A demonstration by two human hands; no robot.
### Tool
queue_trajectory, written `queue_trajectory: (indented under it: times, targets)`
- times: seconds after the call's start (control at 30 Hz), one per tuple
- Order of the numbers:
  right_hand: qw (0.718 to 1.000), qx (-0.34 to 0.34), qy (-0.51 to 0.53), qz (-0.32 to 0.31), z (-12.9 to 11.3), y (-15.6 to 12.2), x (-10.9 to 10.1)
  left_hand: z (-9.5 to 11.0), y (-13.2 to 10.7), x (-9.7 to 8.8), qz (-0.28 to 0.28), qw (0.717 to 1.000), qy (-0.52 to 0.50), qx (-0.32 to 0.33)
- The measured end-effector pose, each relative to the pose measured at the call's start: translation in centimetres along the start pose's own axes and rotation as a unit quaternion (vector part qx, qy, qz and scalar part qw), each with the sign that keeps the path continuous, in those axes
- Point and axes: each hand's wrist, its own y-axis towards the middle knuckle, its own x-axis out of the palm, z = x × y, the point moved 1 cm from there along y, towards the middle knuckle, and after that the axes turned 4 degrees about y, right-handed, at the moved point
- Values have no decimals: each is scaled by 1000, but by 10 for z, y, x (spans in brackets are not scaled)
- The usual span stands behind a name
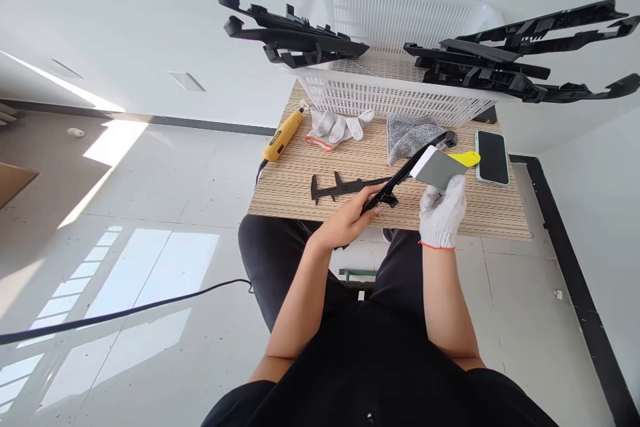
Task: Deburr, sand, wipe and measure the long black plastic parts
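Note:
My bare left hand (349, 219) is closed around the lower end of a long, curved black plastic trim piece (400, 175). The piece slants up and to the right over the table, its hooked far end near a grey cloth. My right hand (443, 212), in a white knit glove with an orange cuff, grips a flat grey sanding block (439, 169) with a white edge. That block is right beside the trim piece; whether they touch, I cannot tell. A yellow tool handle (467, 158) shows behind the block, the rest hidden. Left of the trim piece lies a black caliper (335, 187).
On the striped wooden table (290, 197) are a yellow rotary tool (283, 137), a white glove (337, 128), a grey cloth (411, 136) and a phone (492, 157). Behind, a white basket (395, 90) bears several black trim pieces (305, 40). A cable (150, 303) crosses at left.

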Motion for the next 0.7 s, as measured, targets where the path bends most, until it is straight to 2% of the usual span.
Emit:
queue_trajectory:
  times: [0.13, 0.27, 0.4, 0.53, 0.63, 0.7]
  targets:
    - [999, 39, -18, -31, -2, 2, 1, 2, 1, -1, -26, 1000, -2, 6]
    - [1000, 8, 8, 25, -1, 5, -1, 2, 1, -2, -27, 1000, -9, 0]
    - [1000, 0, -18, -1, 1, 5, -3, 2, 1, -1, -17, 1000, -15, 1]
    - [999, -21, 14, 22, -1, 1, -2, 1, 1, 0, -18, 1000, -18, 1]
    - [1000, 11, 2, -17, -2, -3, 1, 0, 0, -1, -14, 1000, -16, -8]
    - [1000, 23, -3, -20, -3, -4, 2, 0, 0, -1, -18, 1000, -12, -11]
